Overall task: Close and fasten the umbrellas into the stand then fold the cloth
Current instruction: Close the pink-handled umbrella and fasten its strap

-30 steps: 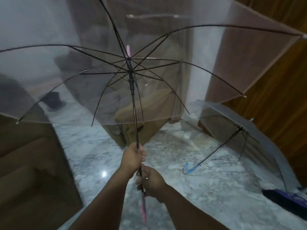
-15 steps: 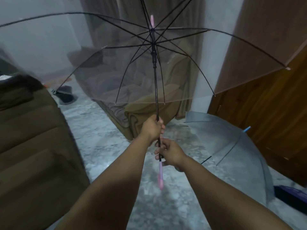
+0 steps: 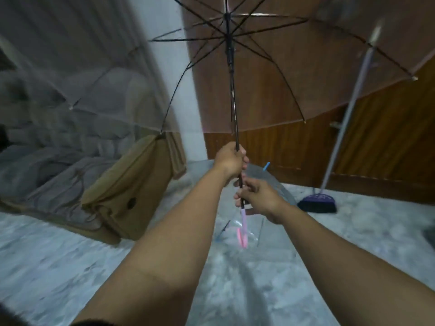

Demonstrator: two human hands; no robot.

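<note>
I hold an open clear umbrella upright in front of me, its black ribs spread wide overhead. My left hand grips its black shaft higher up. My right hand holds the shaft just below, above the pink hooked handle. A second clear umbrella with a blue tip lies open on the floor behind my hands, mostly hidden by them. No stand is in view.
A tan sofa covered with grey cloth stands at the left. A broom with a grey stick leans against the wooden wall at the right. The floor is pale marble.
The view has swung to the right, bringing the broom and wooden wall into sight. The umbrella stays open in both hands, now raised a little and tilted toward the right.
</note>
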